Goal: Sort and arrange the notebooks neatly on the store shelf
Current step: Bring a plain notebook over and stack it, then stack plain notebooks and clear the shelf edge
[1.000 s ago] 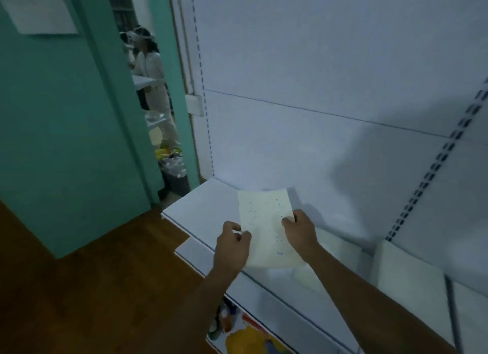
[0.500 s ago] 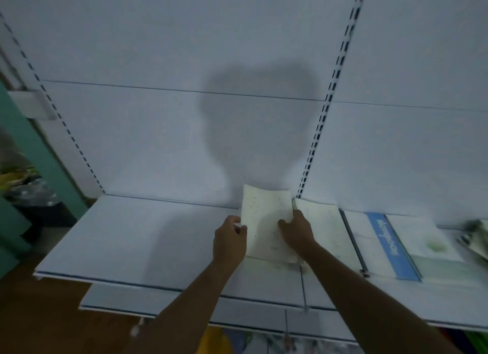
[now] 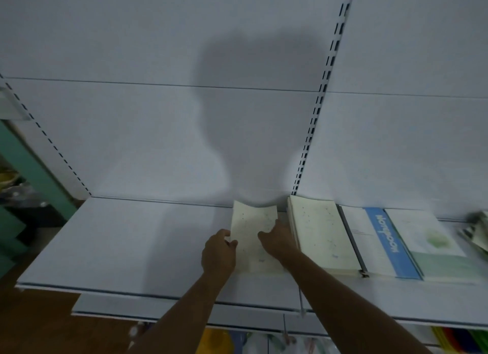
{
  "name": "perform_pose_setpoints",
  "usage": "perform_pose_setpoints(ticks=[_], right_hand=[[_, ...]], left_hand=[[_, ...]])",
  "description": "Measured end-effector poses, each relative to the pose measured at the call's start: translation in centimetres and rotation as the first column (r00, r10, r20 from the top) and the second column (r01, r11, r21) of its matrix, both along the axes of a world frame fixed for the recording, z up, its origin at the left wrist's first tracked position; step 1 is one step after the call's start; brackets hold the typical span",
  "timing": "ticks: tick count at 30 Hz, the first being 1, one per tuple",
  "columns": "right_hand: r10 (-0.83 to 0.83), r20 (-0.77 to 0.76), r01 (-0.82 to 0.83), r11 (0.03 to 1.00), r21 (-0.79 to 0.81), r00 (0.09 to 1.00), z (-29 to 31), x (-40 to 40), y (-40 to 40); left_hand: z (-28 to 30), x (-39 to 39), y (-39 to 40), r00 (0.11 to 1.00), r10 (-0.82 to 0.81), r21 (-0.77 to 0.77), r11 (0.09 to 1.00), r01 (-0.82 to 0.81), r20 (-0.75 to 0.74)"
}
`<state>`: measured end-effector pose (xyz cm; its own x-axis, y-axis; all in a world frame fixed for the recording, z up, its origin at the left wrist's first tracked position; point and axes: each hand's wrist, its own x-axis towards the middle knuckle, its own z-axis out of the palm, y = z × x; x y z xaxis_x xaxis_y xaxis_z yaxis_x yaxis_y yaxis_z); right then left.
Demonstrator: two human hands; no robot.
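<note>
**Cream notebook going down on the shelf, both hands on it**

So here's the shot: a cream notebook [image 3: 250,237] with tiny blue specks on the cover sits low on the white shelf [image 3: 111,242], just about dead centre of the view. Its far edge curls up a bit toward the back panel [image 3: 158,129] at 12 o'clock.

Left hand [image 3: 217,253] is at the notebook's 9 o'clock edge, fingers curled with the thumb pinching that side. Right hand [image 3: 277,238] is at its 3 o'clock side, fingers bent over the cover and gripping it, thumb on top.

Right beside it at 3 o'clock is a stack [image 3: 319,234] of the same speckled cream notebooks lying flat, close enough that the right hand is touching or nearly touching it, can't tell which. Further out at 3 o'clock there's a white notebook with a blue band [image 3: 385,242], then a pale green one [image 3: 433,242] overlapping it. Something blurry sits at the far 3 o'clock edge, can't make it out.

A slotted upright [image 3: 320,110] runs up the panel from behind the stack toward 12. A head-shaped shadow [image 3: 253,102] falls on the panel straight above the hands. Colourful stuff [image 3: 216,340] peeks out under the shelf at 6 o'clock.
</note>
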<state>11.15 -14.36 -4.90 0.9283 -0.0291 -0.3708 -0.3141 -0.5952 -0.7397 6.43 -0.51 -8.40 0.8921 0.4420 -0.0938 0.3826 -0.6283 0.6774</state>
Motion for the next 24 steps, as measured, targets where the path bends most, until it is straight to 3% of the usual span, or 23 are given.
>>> perform_pose_setpoints(ticks=[8, 13, 18, 24], right_hand=[[0.136, -0.112, -0.156, 0.968, -0.196, 0.984, -1.0, -0.4, 0.0], [0.182, 0.000, -0.177, 0.957, -0.228, 0.983, -0.2, -1.2, 0.3], [0.116, 0.186, -0.093, 0.987, -0.128, 0.976, 3.1, -0.1, -0.7], [-0.037, 0.186, 0.072, 0.980, -0.185, 0.982, 4.4, 1.6, -8.4]], left_hand=[[-2.1, -0.2, 0.4, 0.987, -0.098, 0.029, 0.994, 0.103, -0.124], [-1.5, -0.8, 0.0, 0.989, -0.084, 0.097, 0.991, 0.095, -0.119], [1.4, 0.3, -3.0, 0.994, -0.102, 0.118, 0.988, 0.096, 0.042], [4.8, 3.1, -9.8, 0.987, -0.160, -0.067, 0.985, 0.161, 0.030]])
